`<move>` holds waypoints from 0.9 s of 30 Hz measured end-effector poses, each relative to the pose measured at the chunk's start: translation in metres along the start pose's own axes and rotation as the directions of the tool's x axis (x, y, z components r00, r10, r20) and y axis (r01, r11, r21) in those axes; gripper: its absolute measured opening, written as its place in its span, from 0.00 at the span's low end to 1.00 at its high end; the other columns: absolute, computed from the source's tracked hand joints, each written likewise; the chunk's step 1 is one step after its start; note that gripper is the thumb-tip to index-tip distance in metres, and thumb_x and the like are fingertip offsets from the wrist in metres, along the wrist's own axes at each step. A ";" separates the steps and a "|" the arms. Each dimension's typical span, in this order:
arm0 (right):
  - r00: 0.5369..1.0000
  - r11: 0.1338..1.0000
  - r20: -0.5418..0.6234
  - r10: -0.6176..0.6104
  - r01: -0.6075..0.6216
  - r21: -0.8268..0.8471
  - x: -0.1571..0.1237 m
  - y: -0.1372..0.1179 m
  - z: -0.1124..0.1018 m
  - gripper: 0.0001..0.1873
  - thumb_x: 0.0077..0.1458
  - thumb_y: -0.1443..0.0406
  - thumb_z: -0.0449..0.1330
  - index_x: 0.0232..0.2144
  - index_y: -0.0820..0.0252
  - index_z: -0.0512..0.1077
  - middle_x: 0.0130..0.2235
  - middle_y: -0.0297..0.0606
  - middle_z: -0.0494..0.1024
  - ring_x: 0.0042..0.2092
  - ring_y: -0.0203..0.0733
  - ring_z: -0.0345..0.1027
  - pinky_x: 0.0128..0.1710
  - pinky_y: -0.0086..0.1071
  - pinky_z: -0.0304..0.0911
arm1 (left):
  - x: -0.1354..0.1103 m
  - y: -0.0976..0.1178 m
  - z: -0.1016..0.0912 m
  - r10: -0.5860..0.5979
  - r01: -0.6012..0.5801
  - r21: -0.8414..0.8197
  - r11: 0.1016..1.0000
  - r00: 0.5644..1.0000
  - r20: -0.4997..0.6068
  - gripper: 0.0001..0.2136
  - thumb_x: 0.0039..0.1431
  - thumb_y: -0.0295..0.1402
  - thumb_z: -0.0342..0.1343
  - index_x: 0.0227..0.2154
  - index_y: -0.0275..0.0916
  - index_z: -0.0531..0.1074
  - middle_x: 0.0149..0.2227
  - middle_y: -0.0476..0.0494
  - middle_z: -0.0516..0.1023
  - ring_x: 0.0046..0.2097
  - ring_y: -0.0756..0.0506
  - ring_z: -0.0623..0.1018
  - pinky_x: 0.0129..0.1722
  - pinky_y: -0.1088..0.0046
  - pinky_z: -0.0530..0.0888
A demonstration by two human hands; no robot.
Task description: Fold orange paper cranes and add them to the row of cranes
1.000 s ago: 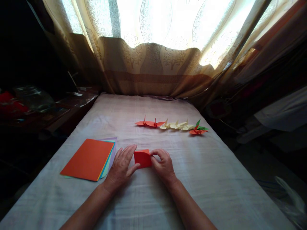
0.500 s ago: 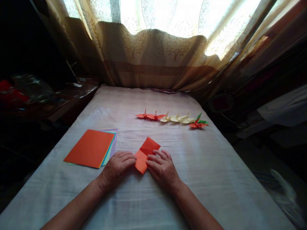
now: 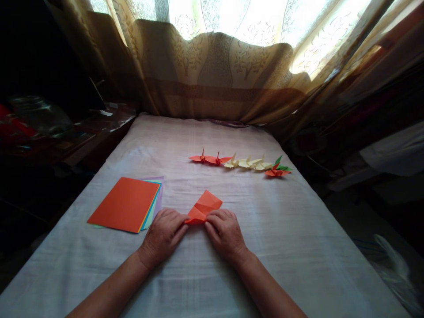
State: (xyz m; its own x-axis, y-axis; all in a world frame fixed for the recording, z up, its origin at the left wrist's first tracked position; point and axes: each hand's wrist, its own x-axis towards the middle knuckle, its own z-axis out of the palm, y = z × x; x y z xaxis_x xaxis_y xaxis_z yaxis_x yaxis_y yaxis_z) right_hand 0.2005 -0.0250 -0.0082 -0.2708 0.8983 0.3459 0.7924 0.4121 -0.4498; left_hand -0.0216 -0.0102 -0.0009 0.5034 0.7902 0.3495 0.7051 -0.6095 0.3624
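Holds one creased orange paper (image 3: 205, 206) near the middle of the pale cloth (image 3: 198, 278), with one far corner pointing away and the near edge bent up into one fold; with the left hand (image 3: 165, 229), nips the near left corner between thumb and curled fingers, closed down with hardly any gap; with the right hand (image 3: 227, 232), nips the near right side in the same closed way, just beside the left hand; cannot tell the number of layers in the fold; has one stack (image 3: 130, 205) of paper near the left hand, on its outer side, topped by one orange sheet (image 3: 123, 203) and edged in yellow, blue, pale green and purple, too tightly piled to count; has seven folded birds beyond the paper, set in a row to the right: two red birds (image 3: 212, 159), three cream birds (image 3: 247, 164), one orange bird (image 3: 277, 173) and, partly hidden behind it, one green bird (image 3: 282, 168); ends, past the cloth, at a patterned curtain (image 3: 215, 66), lit brightly above.
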 end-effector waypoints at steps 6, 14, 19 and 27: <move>0.988 0.989 -0.049 0.150 -0.150 -0.010 0.008 -0.003 0.014 0.06 0.59 0.65 0.56 0.31 0.55 0.73 0.36 0.37 0.76 0.40 0.42 0.67 0.43 0.35 0.56 | 0.001 -0.002 0.011 -0.073 0.075 0.031 0.997 0.995 -0.062 0.14 0.66 0.36 0.47 0.51 0.37 0.69 0.34 0.43 0.77 0.36 0.43 0.75 0.41 0.63 0.71; 0.975 0.976 -0.084 0.204 -0.209 -0.054 0.009 -0.009 0.018 0.05 0.58 0.66 0.57 0.29 0.56 0.69 0.34 0.35 0.74 0.38 0.42 0.65 0.40 0.34 0.54 | 0.004 0.007 0.012 0.092 -0.080 0.172 0.982 0.994 -0.065 0.14 0.66 0.28 0.46 0.48 0.41 0.73 0.49 0.40 0.77 0.52 0.40 0.73 0.51 0.60 0.70; 0.978 0.976 -0.087 0.189 -0.197 -0.095 0.009 -0.009 0.019 0.05 0.58 0.67 0.57 0.29 0.56 0.69 0.33 0.35 0.73 0.38 0.42 0.64 0.40 0.34 0.53 | 0.000 0.016 0.017 0.200 -0.204 0.140 0.969 0.979 0.043 0.17 0.67 0.35 0.47 0.56 0.39 0.69 0.53 0.42 0.76 0.58 0.40 0.70 0.62 0.56 0.60; 0.981 0.985 -0.097 0.170 -0.173 -0.026 0.005 -0.005 0.018 0.04 0.58 0.68 0.57 0.30 0.56 0.70 0.37 0.36 0.75 0.40 0.42 0.65 0.42 0.34 0.53 | -0.004 0.012 0.021 0.181 -0.194 0.128 0.973 0.978 0.105 0.20 0.68 0.40 0.46 0.57 0.37 0.68 0.56 0.42 0.74 0.59 0.41 0.70 0.66 0.56 0.53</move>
State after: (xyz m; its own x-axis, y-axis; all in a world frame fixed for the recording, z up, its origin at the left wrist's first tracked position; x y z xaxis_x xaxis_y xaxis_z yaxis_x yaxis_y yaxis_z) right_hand 0.1851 -0.0201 -0.0186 -0.0781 0.9362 0.3428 0.8412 0.2464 -0.4814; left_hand -0.0047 -0.0197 -0.0163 0.6723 0.6689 0.3171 0.6522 -0.7378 0.1737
